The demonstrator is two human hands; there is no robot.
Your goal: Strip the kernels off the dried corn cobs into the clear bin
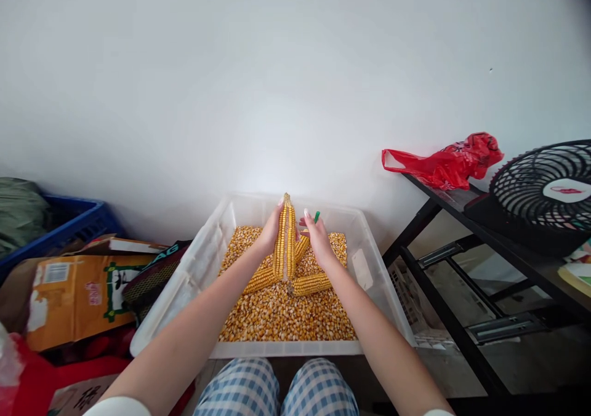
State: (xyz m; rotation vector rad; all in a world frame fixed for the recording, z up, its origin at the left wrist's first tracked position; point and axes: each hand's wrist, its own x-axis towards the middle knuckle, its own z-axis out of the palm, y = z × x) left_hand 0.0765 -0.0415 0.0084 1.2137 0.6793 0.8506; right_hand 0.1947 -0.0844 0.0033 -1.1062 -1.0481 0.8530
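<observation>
An ear of corn (285,244) stands nearly upright over the bin, with a pale strip bare of kernels running down its front. My left hand (271,227) is closed around its left side. My right hand (317,236) is just right of the ear, its fingers curled around a thin tool with a green end (316,216); the rest of the tool is hidden. More ears lie on the kernels: one corn ear (311,284) at the lower right, another corn ear (261,279) at the left, and a third corn ear (301,247) partly behind my right hand. Loose corn kernels (286,317) cover the bin's floor.
The translucent plastic bin (184,287) sits before my knees, against the white wall. A black rack (466,219) at right bears a red plastic bag (455,160) and a black fan (549,188). Cardboard boxes (76,299) and a blue crate (87,213) crowd the left.
</observation>
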